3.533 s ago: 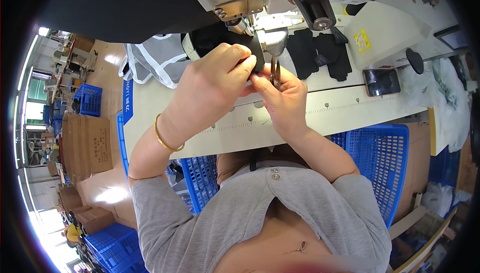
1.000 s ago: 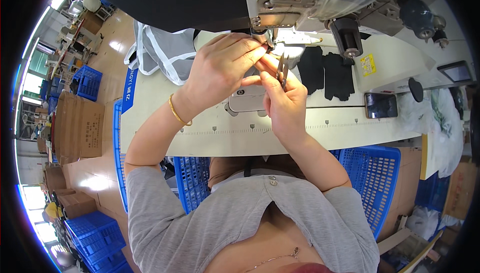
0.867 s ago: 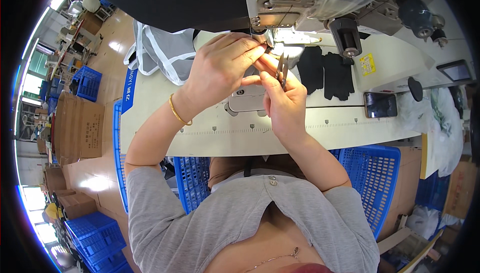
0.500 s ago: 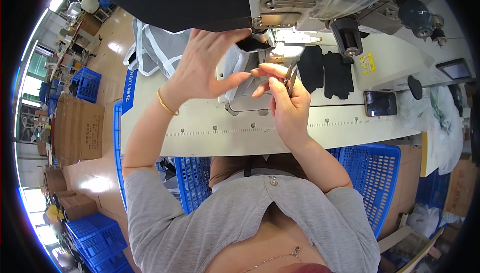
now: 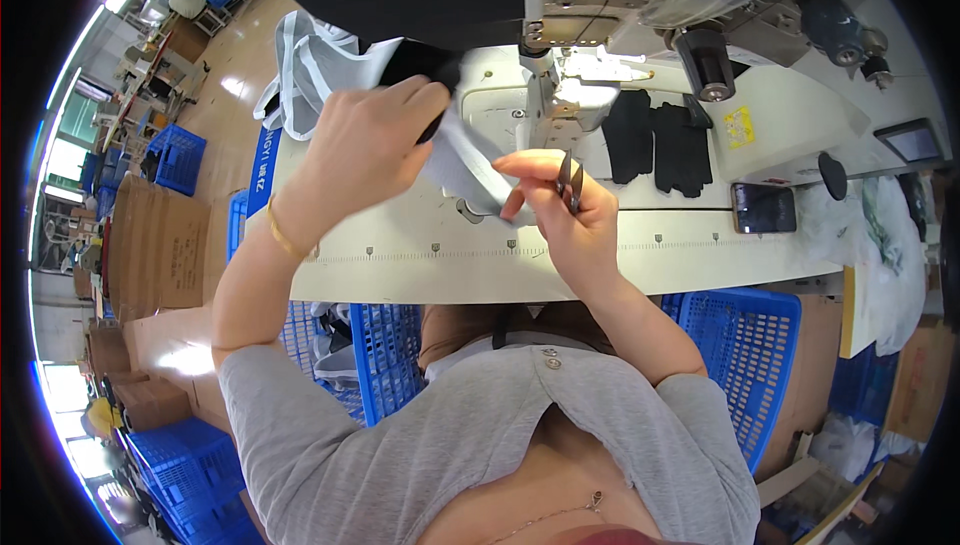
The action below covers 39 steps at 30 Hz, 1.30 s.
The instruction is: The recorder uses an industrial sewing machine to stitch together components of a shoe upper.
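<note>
My left hand (image 5: 372,150) is closed on a piece of light grey mesh fabric (image 5: 462,160) with white edging and a black part (image 5: 425,67) at its top. This cloth lies left of the sewing machine's needle area (image 5: 540,80), apart from it. Dark thread snips (image 5: 571,183) are tucked in my right hand (image 5: 575,220), their points sticking up between the fingers. The right thumb and forefinger are at the cloth's right edge; whether they pinch it I cannot tell. Motion blurs the left hand and the black part.
Two black fabric pieces (image 5: 630,137) lie right of the needle, with a phone (image 5: 763,208) beyond them. More white-edged mesh (image 5: 300,75) rests at the table's left end. Blue baskets (image 5: 735,365) stand below the table edge. The machine head (image 5: 600,5) overhangs the work area.
My left hand has moved left and toward me, drawing the cloth and its black part away from the needle. The right hand stays nearly in place with the snips.
</note>
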Each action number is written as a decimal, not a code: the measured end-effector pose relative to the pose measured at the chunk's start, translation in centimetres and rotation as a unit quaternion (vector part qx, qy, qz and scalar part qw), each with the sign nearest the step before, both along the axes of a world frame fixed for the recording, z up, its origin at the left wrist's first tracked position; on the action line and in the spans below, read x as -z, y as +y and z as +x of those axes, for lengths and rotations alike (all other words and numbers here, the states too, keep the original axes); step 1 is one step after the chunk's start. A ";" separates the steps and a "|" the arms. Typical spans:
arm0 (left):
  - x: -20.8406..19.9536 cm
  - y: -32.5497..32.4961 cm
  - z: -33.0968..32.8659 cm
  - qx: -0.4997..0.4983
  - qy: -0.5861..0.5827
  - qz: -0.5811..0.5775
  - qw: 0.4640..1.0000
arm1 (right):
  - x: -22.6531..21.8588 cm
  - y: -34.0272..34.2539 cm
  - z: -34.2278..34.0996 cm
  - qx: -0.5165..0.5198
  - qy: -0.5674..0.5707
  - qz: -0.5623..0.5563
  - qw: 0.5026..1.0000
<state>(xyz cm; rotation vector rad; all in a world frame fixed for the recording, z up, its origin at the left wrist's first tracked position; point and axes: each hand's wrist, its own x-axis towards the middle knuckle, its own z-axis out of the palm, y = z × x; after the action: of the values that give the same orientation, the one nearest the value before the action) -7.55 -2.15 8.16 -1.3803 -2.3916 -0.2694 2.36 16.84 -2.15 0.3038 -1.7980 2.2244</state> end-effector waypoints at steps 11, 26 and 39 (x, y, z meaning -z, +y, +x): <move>5.5 -2.5 6.8 -0.060 -0.527 0.138 0.836 | 3.2 -3.3 0.0 -0.104 -0.104 -0.036 0.988; 10.5 1.1 3.8 -0.073 -0.676 0.221 0.699 | 5.3 0.3 -0.2 0.062 -0.103 0.088 0.989; 12.6 0.9 1.1 -0.059 -0.500 0.251 0.827 | 5.8 -0.5 -4.0 -0.118 -0.135 -0.039 0.983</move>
<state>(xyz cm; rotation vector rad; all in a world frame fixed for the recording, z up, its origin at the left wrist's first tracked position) -6.45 -1.24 -4.39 -0.9052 -2.7640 -1.8228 -1.61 16.31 -7.98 0.2171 -1.8852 2.6027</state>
